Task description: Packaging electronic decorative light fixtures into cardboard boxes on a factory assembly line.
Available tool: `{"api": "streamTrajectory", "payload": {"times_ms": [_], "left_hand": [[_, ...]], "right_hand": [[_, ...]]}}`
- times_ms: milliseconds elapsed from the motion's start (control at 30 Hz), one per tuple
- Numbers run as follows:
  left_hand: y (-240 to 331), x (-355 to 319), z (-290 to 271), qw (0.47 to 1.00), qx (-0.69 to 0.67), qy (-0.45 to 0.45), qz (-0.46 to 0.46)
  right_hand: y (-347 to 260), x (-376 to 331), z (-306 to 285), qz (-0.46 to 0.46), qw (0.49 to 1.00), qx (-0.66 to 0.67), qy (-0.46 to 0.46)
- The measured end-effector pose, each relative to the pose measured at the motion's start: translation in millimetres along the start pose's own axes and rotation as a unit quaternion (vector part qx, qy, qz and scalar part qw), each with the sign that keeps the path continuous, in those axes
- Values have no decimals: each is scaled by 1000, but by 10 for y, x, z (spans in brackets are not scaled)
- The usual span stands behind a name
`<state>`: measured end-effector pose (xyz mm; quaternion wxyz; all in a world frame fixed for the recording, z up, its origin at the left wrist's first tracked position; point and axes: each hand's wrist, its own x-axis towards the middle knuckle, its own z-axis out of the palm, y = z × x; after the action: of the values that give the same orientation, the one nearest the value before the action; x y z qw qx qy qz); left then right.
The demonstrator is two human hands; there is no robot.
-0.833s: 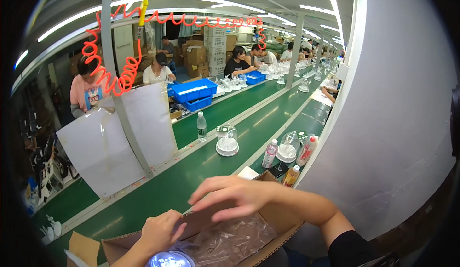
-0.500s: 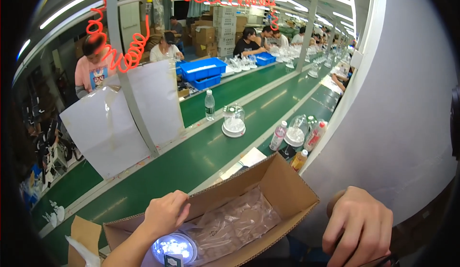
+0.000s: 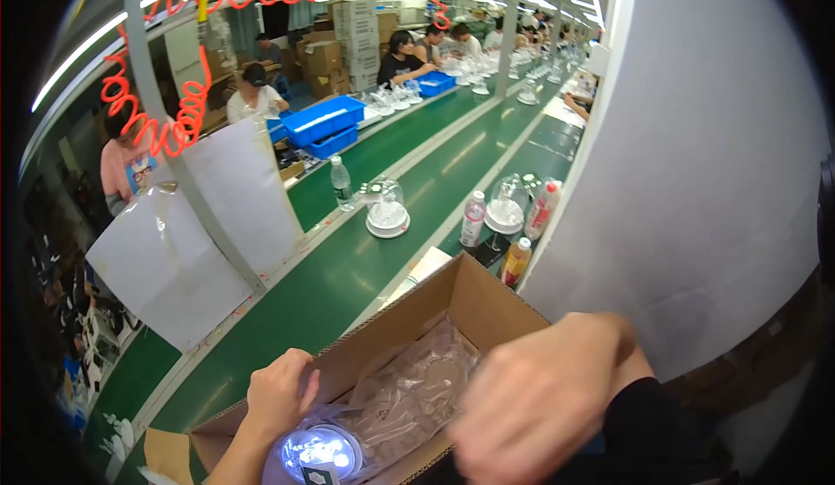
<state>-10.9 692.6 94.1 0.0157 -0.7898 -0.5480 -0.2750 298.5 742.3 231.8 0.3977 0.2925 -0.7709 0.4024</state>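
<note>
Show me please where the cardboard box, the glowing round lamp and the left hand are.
cardboard box (image 3: 487, 298): head view, far inner wall.
glowing round lamp (image 3: 317, 450): head view, lit top.
left hand (image 3: 280, 394): head view, back of hand.

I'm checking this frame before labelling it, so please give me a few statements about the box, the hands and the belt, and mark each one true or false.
1. The cardboard box is open, with clear plastic bags inside. True.
2. The left hand rests on the box's far wall, above a glowing round lamp. True.
3. The right hand grips a drink bottle. False: it is blurred, hangs over the box's right edge, and no bottle is seen in it.
4. The green conveyor belt carries a clear dome on a white base. True.
5. The blue bins stand inside the cardboard box. False: they sit far off, across the belt.
</note>
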Motion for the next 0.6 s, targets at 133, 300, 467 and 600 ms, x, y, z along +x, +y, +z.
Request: {"api": "streamTrajectory", "payload": {"times_ms": [133, 300, 467, 600], "left_hand": [[-35, -1, 6, 1000, -4, -1, -1], [-63, -15, -38, 1000, -5, 9, -3], [-111, -76, -7, 1000, 14, -2, 3], [-91, 50, 50, 999, -4, -6, 36]], "right_hand": [[-14, 278, -90, 86, 976, -117, -162], [-31, 305, 48, 9, 968, -175, -182], [-3, 139, 67, -29, 923, -317, -218], [-143, 306, 93, -71, 894, -390, -210]]}}
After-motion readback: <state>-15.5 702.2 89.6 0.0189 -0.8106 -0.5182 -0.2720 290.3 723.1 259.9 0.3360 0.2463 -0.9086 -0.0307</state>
